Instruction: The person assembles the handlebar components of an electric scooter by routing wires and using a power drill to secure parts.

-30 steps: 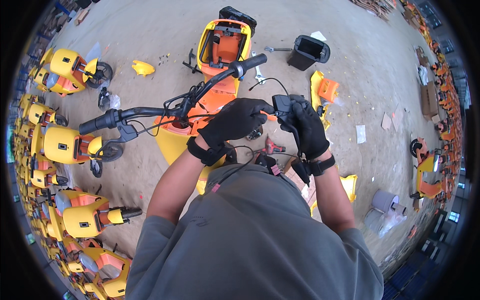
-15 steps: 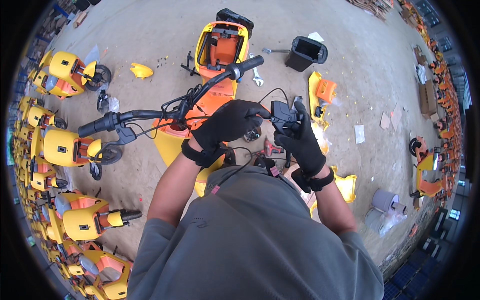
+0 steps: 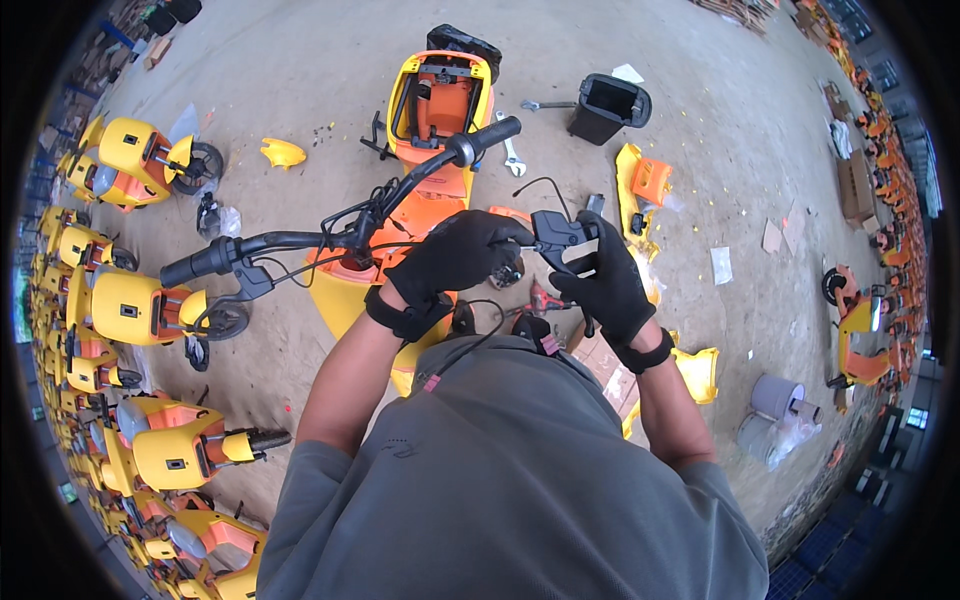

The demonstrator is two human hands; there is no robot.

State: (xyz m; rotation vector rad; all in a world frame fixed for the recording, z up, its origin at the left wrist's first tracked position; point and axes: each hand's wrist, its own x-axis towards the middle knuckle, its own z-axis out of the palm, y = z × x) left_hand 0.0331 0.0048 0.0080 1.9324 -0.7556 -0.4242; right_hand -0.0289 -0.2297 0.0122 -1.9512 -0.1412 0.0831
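Note:
My left hand (image 3: pixel 445 260), in a black glove, is closed in a pinch at the left side of a black brake lever assembly (image 3: pixel 555 230); what its fingertips hold is too small to make out. My right hand (image 3: pixel 610 290), also gloved, grips that assembly, with a thin cable curling up from it. To the left, black handlebars (image 3: pixel 408 182) with cables and another lever (image 3: pixel 250 280) cross a partly dismantled yellow-and-orange scooter (image 3: pixel 338 305), whose open rear section (image 3: pixel 440 95) lies beyond them.
Yellow scooters (image 3: pixel 135 305) stand in rows at the left and right edges. On the concrete floor lie a black bin (image 3: pixel 605 110), a wrench (image 3: pixel 510 150), a red power tool (image 3: pixel 545 300), yellow panels (image 3: pixel 695 375), cardboard (image 3: pixel 600 355) and a grey cylinder (image 3: pixel 775 395).
My right hand has turned and shifted its fingers around the lever assembly, which has tilted and moved slightly down and left. My left hand has moved only slightly, staying pinched beside it.

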